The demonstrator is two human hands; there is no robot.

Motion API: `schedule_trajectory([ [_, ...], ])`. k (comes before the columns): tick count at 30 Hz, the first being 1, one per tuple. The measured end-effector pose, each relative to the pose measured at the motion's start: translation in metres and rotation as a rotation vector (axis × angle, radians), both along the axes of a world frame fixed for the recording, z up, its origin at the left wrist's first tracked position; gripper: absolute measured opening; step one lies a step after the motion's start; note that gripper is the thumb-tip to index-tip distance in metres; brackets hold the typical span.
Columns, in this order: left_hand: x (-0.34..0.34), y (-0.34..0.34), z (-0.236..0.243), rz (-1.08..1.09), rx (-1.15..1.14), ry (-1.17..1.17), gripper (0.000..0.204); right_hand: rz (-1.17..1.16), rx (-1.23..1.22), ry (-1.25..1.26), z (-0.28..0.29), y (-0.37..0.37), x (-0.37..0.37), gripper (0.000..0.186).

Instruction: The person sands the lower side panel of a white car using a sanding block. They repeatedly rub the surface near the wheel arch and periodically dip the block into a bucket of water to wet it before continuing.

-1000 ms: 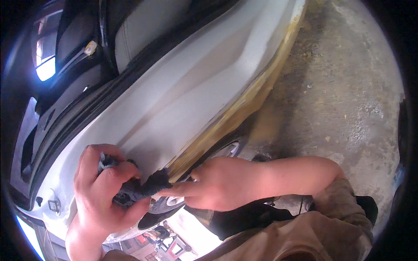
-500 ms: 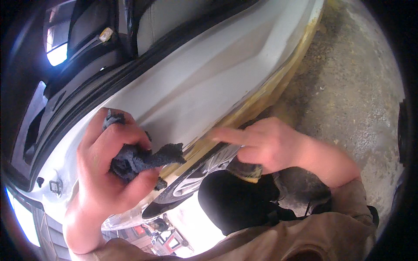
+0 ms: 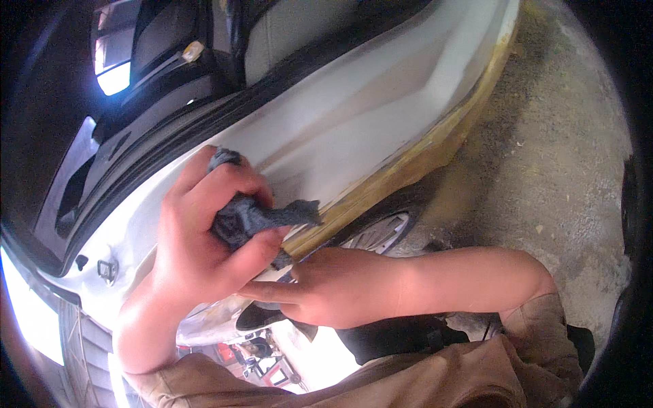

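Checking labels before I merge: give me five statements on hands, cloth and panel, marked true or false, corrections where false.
1. The left hand holds a dark cloth. True.
2. The cloth lies on the floor. False: it is in the left hand.
3. A yellowish strip runs along the lower edge of the panel. True.
4. The panel is bright red. False: it is mostly white.
5. A finger of the right hand is extended toward the picture's left. True.

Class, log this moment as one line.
left hand: grips dark cloth | right hand: near yellowish edge, grip unclear | car panel: silvery
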State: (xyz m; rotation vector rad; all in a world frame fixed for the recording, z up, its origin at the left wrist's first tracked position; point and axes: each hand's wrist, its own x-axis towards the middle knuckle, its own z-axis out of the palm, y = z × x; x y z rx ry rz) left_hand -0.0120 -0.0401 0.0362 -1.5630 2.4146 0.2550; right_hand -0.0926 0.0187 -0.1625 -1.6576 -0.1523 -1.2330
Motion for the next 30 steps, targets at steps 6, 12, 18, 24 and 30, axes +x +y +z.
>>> schedule_trajectory([
  [6,0.002,-0.002,-0.002,0.012,0.003,0.048,0.027,0.165,-0.051,0.049,0.028,0.005,0.011,0.073],
  [12,0.002,0.000,0.002,0.002,0.013,0.018,0.029,0.068,-0.032,0.052,0.017,-0.004,-0.006,0.071],
  [18,0.007,0.002,0.003,0.001,0.045,0.015,0.028,-0.159,-0.050,0.104,-0.007,-0.015,-0.027,0.065],
  [24,0.009,0.003,0.002,0.019,0.025,0.015,0.029,0.098,-0.026,0.108,0.013,-0.006,-0.010,0.068],
  [30,0.007,0.000,-0.001,0.010,0.025,0.054,0.030,0.089,-0.153,0.046,0.054,0.012,0.020,0.081],
])
